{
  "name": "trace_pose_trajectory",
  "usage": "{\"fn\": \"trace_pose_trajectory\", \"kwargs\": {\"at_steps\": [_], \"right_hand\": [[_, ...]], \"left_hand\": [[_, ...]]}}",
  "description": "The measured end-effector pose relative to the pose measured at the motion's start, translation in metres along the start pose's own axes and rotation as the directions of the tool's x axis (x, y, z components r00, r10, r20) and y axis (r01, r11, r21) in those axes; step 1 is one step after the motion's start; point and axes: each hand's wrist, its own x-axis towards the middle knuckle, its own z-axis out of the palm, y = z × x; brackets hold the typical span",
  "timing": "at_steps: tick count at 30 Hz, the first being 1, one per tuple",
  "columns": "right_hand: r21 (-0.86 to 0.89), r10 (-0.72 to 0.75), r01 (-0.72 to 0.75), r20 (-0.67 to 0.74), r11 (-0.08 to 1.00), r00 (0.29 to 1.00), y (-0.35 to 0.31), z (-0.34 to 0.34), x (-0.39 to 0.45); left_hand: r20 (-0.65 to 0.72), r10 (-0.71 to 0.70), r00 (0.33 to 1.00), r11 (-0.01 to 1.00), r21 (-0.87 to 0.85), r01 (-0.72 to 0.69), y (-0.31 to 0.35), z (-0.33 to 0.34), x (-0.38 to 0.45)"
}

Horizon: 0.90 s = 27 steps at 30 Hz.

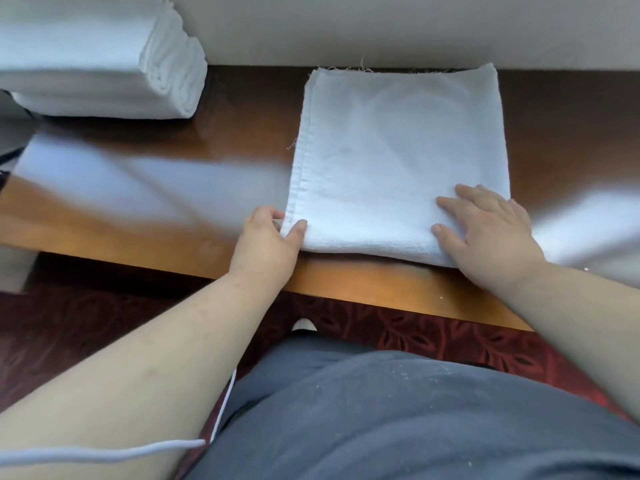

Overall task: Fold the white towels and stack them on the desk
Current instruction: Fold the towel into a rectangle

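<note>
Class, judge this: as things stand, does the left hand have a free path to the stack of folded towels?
Probably yes: bare desk lies between the left hand and the stack.

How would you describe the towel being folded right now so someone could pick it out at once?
On the brown wooden desk, look right of centre, away from the stack of folded towels in the far left corner. The towel being folded lies alone as one flat rectangle with frayed threads along its far edge. The left hand pinches its near left corner; the right hand presses it flat.
</note>
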Motion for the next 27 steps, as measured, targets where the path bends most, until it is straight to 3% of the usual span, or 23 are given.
{"fn": "trace_pose_trajectory", "kwargs": {"at_steps": [3, 8, 13, 18, 20, 24, 27], "right_hand": [[-0.031, 0.023, -0.023, 0.012, 0.999, 1.000, -0.005, 0.004, 0.002], [0.119, 0.065, -0.065, -0.001, 0.991, 0.998, -0.006, 0.000, 0.002], [0.040, 0.070, -0.072, 0.052, 0.997, 0.996, -0.012, -0.005, 0.005], [0.348, 0.208, -0.151, -0.133, 0.925, 0.969, -0.006, -0.010, 0.005], [0.398, 0.289, -0.197, -0.187, 0.896, 0.939, 0.000, -0.012, 0.009], [0.425, 0.384, -0.330, -0.046, 0.843, 0.922, 0.015, -0.009, 0.019], [0.380, 0.359, -0.322, -0.030, 0.867, 0.933, 0.026, -0.005, 0.018]], "left_hand": [[0.057, -0.038, 0.998, 0.998, -0.055, 0.041, -0.002, 0.005, -0.008], [-0.023, 0.053, 0.998, 0.998, -0.030, -0.053, -0.003, 0.005, -0.008], [-0.059, 0.073, 0.996, 0.997, 0.025, -0.072, -0.006, -0.001, -0.004], [-0.050, 0.139, 0.989, 0.981, 0.140, -0.131, 0.002, -0.001, 0.001], [-0.056, 0.170, 0.984, 0.971, 0.180, -0.157, 0.004, -0.001, 0.004], [-0.041, 0.127, 0.991, 0.989, 0.079, -0.124, 0.002, 0.001, 0.007], [0.021, 0.091, 0.996, 0.995, -0.049, -0.090, 0.004, 0.002, 0.010]]}}
